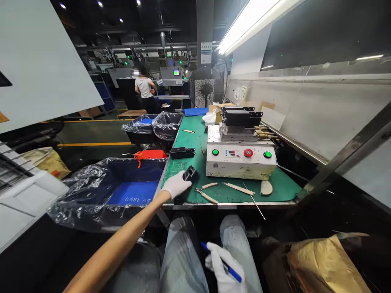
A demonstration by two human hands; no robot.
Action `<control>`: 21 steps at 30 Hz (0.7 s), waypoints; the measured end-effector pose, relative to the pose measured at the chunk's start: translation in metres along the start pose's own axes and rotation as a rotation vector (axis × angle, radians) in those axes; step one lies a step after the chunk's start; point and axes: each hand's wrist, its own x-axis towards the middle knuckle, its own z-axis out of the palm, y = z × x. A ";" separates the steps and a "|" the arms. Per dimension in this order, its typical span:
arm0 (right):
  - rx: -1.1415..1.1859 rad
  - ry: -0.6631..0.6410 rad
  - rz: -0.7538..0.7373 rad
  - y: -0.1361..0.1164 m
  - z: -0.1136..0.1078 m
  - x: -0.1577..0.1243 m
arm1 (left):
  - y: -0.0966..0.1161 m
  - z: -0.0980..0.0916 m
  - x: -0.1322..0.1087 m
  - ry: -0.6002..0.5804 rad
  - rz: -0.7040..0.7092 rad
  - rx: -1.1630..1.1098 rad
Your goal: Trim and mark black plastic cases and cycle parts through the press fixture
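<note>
My left hand (177, 184), in a white glove, is closed on a black part (190, 174) over the near left corner of the green-topped table (189, 140). Above my lap, my right hand (225, 266), also gloved, grips a blue pen-like tool (233, 273). Pliers (210, 193) with pale handles lie just right of the black part. Behind my left hand, another black part (182, 153) rests along the table's left edge.
A white machine (241, 160) with buttons stands on the table. A pale-handled knife (239, 189) lies before it, and a thin rod (255, 202) overhangs the front edge. Plastic-lined bins (100, 211) line the left. A person (144, 87) stands beyond.
</note>
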 end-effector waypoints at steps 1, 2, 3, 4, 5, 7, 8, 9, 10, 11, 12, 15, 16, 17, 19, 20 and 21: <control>0.011 -0.039 -0.046 -0.006 0.004 -0.001 | 0.001 0.000 -0.014 0.019 0.005 -0.093; 0.000 -0.061 -0.101 -0.013 0.007 -0.002 | 0.002 0.000 -0.029 0.035 0.017 -0.184; -0.026 -0.067 -0.159 -0.020 0.008 -0.003 | 0.004 0.000 -0.046 0.053 0.033 -0.282; -0.061 -0.067 -0.219 -0.028 0.007 -0.005 | 0.005 0.001 -0.064 0.079 0.043 -0.383; -0.096 -0.068 -0.282 -0.034 0.006 -0.007 | 0.007 0.003 -0.081 0.120 0.040 -0.500; -0.153 -0.095 -0.419 -0.046 0.003 -0.010 | 0.011 0.009 -0.110 0.206 0.000 -0.724; -0.175 -0.115 -0.483 -0.051 0.001 -0.011 | 0.013 0.012 -0.121 0.244 -0.027 -0.812; -0.196 -0.137 -0.534 -0.054 0.000 -0.012 | 0.015 0.015 -0.128 0.268 -0.054 -0.872; -0.214 -0.156 -0.567 -0.057 -0.001 -0.012 | 0.017 0.017 -0.133 0.278 -0.075 -0.901; -0.229 -0.168 -0.583 -0.059 -0.001 -0.012 | 0.019 0.019 -0.136 0.282 -0.089 -0.922; -0.237 -0.174 -0.587 -0.060 -0.001 -0.012 | 0.021 0.020 -0.137 0.283 -0.099 -0.937; -0.253 -0.179 -0.568 -0.062 0.001 -0.010 | 0.027 0.021 -0.138 0.266 -0.104 -0.956; -0.264 -0.178 -0.568 -0.062 0.001 -0.010 | 0.028 0.022 -0.139 0.257 -0.101 -0.960; -0.278 -0.180 -0.573 -0.061 0.000 -0.009 | 0.028 0.022 -0.139 0.245 -0.100 -0.971; -0.311 -0.184 -0.598 -0.060 -0.002 -0.009 | 0.028 0.024 -0.140 0.225 -0.105 -1.002; -0.324 -0.182 -0.618 -0.059 -0.003 -0.010 | 0.028 0.025 -0.140 0.224 -0.107 -1.011; -0.334 -0.177 -0.637 -0.058 -0.005 -0.010 | 0.028 0.026 -0.141 0.230 -0.105 -1.013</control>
